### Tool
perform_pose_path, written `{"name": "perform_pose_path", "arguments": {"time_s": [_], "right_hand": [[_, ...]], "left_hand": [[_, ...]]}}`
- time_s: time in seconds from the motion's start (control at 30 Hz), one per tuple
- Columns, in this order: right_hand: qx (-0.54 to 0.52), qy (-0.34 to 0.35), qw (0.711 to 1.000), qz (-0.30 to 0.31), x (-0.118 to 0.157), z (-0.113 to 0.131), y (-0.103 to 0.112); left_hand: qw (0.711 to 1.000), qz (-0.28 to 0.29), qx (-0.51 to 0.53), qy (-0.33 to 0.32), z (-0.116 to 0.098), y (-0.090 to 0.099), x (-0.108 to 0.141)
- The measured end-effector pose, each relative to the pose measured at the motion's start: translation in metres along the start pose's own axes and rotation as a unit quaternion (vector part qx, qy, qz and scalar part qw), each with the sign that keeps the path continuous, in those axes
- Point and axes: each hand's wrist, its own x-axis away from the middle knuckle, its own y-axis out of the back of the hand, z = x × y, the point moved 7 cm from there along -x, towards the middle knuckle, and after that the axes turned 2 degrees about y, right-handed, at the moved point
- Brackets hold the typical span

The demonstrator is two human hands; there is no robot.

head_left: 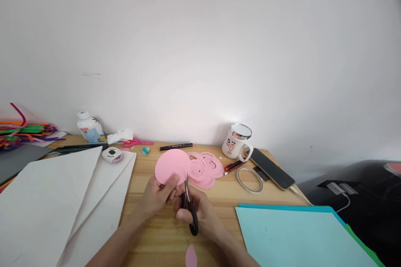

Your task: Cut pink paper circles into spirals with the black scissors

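Observation:
My left hand [163, 191] pinches the lower edge of a pink paper circle [171, 163], thumb on top. My right hand [199, 210] has its fingers in the black handles of a pair of scissors [193, 219]. The blades point up and away from me, at the right edge of the circle; whether they are cutting into it I cannot tell. Just behind lie several pink paper spirals [203, 169], overlapping in a pile. A small pink paper scrap [191, 256] rests on the wooden table near the bottom of the view.
White sheets [46, 204] cover the table's left side; blue-green paper [303, 233] lies at right. Along the back are a white bottle [91, 128], pink scissors [138, 143], a black marker [176, 147] and a mug [237, 142]. A tape ring [249, 180] and a phone [272, 170] lie right.

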Motion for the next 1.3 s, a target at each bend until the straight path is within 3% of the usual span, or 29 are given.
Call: {"name": "perform_pose_path", "arguments": {"time_s": [0.6, 0.9, 1.03, 1.3], "right_hand": [[0.006, 0.049, 0.997, -0.060, -0.0026, 0.0035, 0.0062], [-0.029, 0.024, 0.993, -0.111, -0.0010, -0.0052, 0.0050], [-0.025, 0.058, 0.992, -0.113, -0.0006, 0.0003, 0.0072], [-0.038, 0.059, 0.990, -0.119, 0.0000, -0.0012, 0.0065]], "left_hand": [[1.000, -0.010, -0.015, 0.015, -0.0029, -0.0012, 0.0021], [0.999, 0.003, -0.003, 0.034, 0.0007, -0.0033, 0.0009], [0.999, 0.019, -0.018, 0.037, 0.0025, -0.0048, 0.0014], [0.999, 0.022, -0.009, 0.027, 0.0042, -0.0061, 0.0012]]}}
